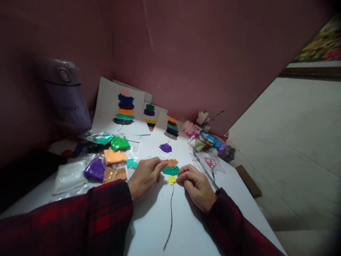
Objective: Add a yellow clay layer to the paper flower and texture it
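Note:
On white paper lies a clay shape of stacked textured bands: orange-brown clay above green clay. Below them sits a small yellow clay piece, with a thin dark line running down from it. My left hand rests by the left end of the brown band, thumb and index finger pinched together. Close to the yellow piece's right side is my right hand, its fingers curled and closed. Whatever either pinch may hold is too small to make out. A purple clay patch lies farther up.
Left, bags of clay surround an orange block and a purple block. A purple bottle stands behind them. Cards with striped clay shapes lean at the back. Right are clay packages, a fork and bagged pink-handled scissors.

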Demonstrator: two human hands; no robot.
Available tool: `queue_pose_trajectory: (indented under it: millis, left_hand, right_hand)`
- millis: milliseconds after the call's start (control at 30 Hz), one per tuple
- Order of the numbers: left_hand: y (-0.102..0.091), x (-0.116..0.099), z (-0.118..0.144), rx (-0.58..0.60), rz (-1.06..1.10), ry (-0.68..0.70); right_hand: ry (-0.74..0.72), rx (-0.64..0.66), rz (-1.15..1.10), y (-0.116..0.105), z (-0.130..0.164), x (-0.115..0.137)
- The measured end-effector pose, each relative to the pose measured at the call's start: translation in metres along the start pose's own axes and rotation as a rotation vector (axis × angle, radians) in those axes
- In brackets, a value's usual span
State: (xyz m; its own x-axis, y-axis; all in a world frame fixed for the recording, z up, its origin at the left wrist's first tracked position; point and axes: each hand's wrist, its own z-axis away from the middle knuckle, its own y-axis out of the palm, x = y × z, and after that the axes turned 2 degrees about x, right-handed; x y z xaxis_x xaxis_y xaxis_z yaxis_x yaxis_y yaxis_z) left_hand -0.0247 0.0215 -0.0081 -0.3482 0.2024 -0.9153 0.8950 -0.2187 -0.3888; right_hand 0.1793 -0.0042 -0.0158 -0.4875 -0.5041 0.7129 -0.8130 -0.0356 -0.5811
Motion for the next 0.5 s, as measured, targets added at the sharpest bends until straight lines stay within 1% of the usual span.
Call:
queue_pose_trajectory:
  millis: [267,333,400,500]
  left_hand:
    - [-0.0006,-0.0008,0.0011,-0.004,-0.004,0.012]
    - [-0.0006,-0.0009,0.0011,0.000,-0.004,0.012]
    - [-0.0007,-0.0010,0.0011,0.001,-0.005,0.010]
    - [-0.0007,-0.0014,0.0010,0.001,-0.006,0.008]
  right_hand:
    - [0.042,0.057,-0.032,0.0009,0.0003,0.0056]
    - [0.051,0.043,-0.058,0.0004,0.0002,0.0052]
    - [0.036,0.002,-0.065,-0.0008,0.0005,0.0038]
    - [-0.046,-0.050,-0.016,-0.0038,0.0013,0.0008]
